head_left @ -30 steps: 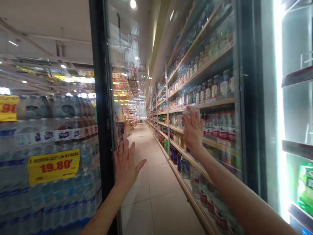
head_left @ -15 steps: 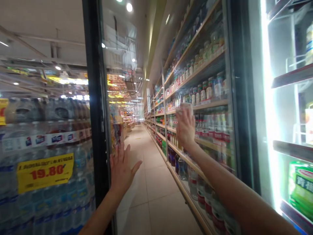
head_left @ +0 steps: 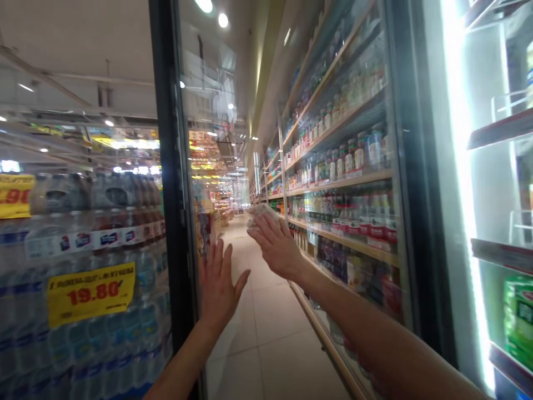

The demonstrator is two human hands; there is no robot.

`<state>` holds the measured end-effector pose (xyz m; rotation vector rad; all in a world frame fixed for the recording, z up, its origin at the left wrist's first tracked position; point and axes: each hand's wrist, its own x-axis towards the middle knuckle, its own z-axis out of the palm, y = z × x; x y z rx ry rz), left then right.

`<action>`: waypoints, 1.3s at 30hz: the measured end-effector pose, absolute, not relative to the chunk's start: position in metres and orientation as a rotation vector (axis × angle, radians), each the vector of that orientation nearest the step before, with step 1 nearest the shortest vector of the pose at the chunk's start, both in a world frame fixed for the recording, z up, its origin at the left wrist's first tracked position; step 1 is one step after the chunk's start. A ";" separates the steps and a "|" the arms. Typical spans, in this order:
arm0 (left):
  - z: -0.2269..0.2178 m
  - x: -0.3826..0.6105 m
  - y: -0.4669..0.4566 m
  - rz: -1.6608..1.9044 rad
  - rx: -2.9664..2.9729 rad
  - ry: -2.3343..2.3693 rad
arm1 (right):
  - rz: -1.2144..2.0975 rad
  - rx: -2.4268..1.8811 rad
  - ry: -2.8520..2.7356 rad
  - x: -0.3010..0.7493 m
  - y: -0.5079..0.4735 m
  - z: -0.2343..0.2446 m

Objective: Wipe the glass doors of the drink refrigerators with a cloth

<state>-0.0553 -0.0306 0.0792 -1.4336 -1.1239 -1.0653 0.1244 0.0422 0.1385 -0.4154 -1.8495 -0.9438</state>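
I stand behind an opened glass fridge door with a black frame. My left hand lies flat on the glass beside the frame, fingers spread. My right hand presses a pale crumpled cloth against the glass with flat fingers, near the middle of the pane. Through the glass I see a shop aisle and shelves of bottles.
Stacked water bottles with a yellow 19.80 price tag stand left of the frame. The lit fridge interior with shelves and a green pack is at right. Bottle shelves line the tiled aisle.
My right hand with the cloth has slid left and down across the glass. My left hand stays flat by the frame.
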 end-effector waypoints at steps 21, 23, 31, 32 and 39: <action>0.175 0.000 0.013 -0.973 -1.513 -0.947 | -0.989 -0.674 -1.487 0.217 0.070 0.092; 0.168 0.014 0.017 -0.765 -1.656 -0.798 | -0.988 -0.661 -1.504 0.218 0.070 0.091; 0.191 -0.033 0.010 -1.226 -1.298 -1.036 | -0.972 -0.678 -1.495 0.217 0.073 0.089; 0.184 -0.026 0.011 -1.156 -1.385 -0.990 | -0.964 -0.685 -1.497 0.217 0.073 0.089; 0.195 -0.024 0.008 -0.860 -1.613 -0.874 | -0.915 -0.668 -1.530 0.218 0.073 0.087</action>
